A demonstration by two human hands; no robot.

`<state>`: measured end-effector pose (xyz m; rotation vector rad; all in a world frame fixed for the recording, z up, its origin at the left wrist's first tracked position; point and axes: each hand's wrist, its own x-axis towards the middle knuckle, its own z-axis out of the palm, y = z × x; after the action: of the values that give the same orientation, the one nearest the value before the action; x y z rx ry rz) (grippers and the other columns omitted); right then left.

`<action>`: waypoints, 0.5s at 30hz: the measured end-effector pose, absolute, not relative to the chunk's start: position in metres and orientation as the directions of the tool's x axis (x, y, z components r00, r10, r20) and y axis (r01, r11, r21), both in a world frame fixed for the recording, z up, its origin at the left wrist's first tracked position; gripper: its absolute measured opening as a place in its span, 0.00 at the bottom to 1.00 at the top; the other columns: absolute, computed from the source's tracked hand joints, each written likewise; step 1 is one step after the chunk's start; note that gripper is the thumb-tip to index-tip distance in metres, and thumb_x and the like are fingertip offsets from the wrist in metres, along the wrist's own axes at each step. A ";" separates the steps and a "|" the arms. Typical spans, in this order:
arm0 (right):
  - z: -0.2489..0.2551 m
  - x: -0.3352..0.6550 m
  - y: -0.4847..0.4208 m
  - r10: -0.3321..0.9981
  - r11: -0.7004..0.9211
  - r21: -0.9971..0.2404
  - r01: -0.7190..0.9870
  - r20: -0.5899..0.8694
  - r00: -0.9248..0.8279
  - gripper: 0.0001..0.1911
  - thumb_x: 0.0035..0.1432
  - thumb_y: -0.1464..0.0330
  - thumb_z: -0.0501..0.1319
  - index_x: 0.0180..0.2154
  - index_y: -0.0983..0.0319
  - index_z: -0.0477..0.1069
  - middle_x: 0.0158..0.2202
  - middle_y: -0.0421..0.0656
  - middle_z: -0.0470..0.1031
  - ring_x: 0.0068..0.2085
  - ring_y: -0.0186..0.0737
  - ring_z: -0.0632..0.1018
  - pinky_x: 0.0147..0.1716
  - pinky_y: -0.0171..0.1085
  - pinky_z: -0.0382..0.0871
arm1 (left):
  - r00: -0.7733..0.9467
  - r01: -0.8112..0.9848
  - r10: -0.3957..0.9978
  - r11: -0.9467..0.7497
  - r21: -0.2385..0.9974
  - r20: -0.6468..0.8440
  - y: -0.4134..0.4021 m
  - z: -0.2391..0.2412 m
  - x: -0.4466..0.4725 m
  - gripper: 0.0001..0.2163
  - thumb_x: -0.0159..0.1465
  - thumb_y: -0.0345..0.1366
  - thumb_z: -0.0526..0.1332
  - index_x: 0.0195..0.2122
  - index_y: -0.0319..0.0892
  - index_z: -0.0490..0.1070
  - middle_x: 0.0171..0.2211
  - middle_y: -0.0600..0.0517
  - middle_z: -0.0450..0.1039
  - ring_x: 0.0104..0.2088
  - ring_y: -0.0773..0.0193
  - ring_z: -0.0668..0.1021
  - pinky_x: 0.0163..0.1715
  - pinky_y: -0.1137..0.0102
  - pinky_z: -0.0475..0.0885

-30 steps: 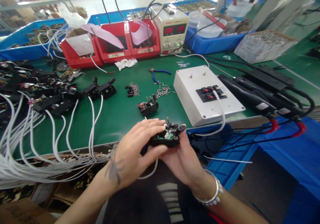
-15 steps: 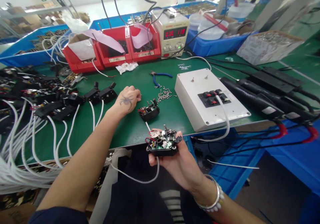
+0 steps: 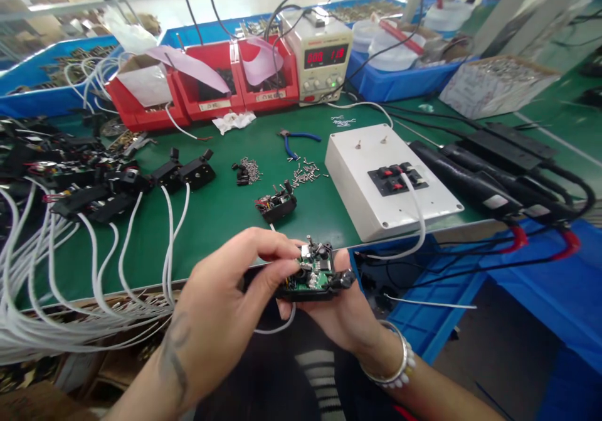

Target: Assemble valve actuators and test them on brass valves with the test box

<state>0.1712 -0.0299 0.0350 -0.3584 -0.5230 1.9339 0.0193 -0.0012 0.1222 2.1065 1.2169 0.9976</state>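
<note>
My right hand [image 3: 345, 320] holds a small black housing with an exposed green circuit board [image 3: 321, 263] from below, over the table's front edge. A pale cable hangs beneath it. My left hand [image 3: 235, 283] pinches thumb and forefinger together at the board's left side; what lies between the fingertips is hidden. Just beyond, on the green table, sits a second open black housing [image 3: 277, 204]. Behind it are a small pile of screws and black pieces [image 3: 247, 171] and a heap of loose screws [image 3: 305, 173]. Blue-handled pliers [image 3: 301, 137] lie further back.
A grey box with switches and terminals [image 3: 390, 176] stands to the right, beside black tools [image 3: 480, 182]. Black units with white cables [image 3: 98, 195] crowd the left. Red bins [image 3: 211, 104] and a power supply [image 3: 317, 57] line the back.
My left hand has come back from the small pile on the table to the housing in my right hand. The pile is now uncovered. The power supply's left reading changed.
</note>
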 end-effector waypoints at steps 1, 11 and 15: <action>0.036 0.170 -0.031 0.916 -0.343 -0.513 -0.787 0.001 -0.400 0.33 0.65 0.40 0.59 0.54 0.61 0.74 0.41 0.46 0.78 0.33 0.36 0.80 0.36 0.33 0.77 | 0.363 0.503 0.861 -0.503 0.703 0.356 -0.008 0.123 0.020 0.05 0.68 0.27 0.63 0.37 0.45 0.75 0.38 0.59 0.80 0.41 0.75 0.81 0.44 0.84 0.73; 0.038 0.172 -0.039 0.937 -0.213 -0.612 -0.762 0.094 -0.337 0.30 0.68 0.43 0.58 0.54 0.61 0.75 0.45 0.49 0.77 0.48 0.43 0.79 0.50 0.41 0.76 | 0.564 0.542 0.690 -0.724 0.426 0.454 -0.017 0.125 0.015 0.06 0.69 0.23 0.60 0.41 0.40 0.74 0.47 0.51 0.77 0.49 0.73 0.78 0.55 0.83 0.69; 0.036 0.173 -0.040 0.945 -0.161 -0.687 -0.709 0.099 -0.310 0.31 0.70 0.44 0.57 0.59 0.61 0.71 0.51 0.50 0.74 0.54 0.46 0.76 0.57 0.45 0.72 | 0.569 0.554 0.684 -0.729 0.402 0.457 -0.019 0.126 0.016 0.06 0.69 0.23 0.59 0.41 0.40 0.72 0.45 0.52 0.75 0.50 0.75 0.77 0.59 0.86 0.65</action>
<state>0.1726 -0.0400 0.0362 -0.4257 -0.7729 1.7455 0.0158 -0.0193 0.1260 2.5879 1.0356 0.8908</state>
